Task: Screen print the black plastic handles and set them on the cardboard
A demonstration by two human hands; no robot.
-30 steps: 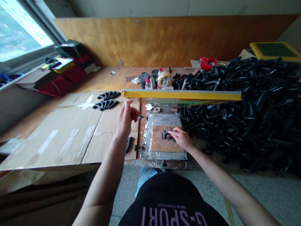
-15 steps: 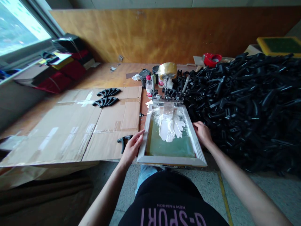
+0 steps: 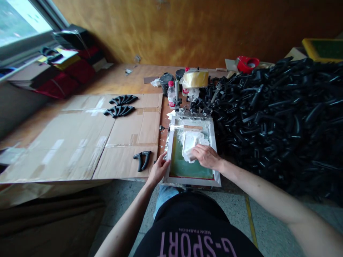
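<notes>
A pale-framed printing screen (image 3: pixel 193 180) lies flat at the bench's front edge, its green mesh smeared with white ink (image 3: pixel 190 140). My left hand (image 3: pixel 159 169) grips the frame's left rail near the front corner, thumb on top. My right hand (image 3: pixel 205 156) rests on the mesh with its fingers curled over an ink-covered squeegee (image 3: pixel 187 154) at the lower edge of the ink. A single black plastic handle (image 3: pixel 142 160) lies on the cardboard just left of my left hand.
Flattened cardboard (image 3: pixel 80 142) covers the bench to the left, with two rows of black handles (image 3: pixel 120 105) at its back. A large heap of black handles (image 3: pixel 281 117) fills the right side. Bottles (image 3: pixel 171 94), a tape roll (image 3: pixel 195 78) and a red dispenser (image 3: pixel 246 64) stand behind the screen.
The raised screen came down flat over the jig. My right hand moved from the frame's right rail onto the mesh and closed on the squeegee. My left hand stayed on the left rail.
</notes>
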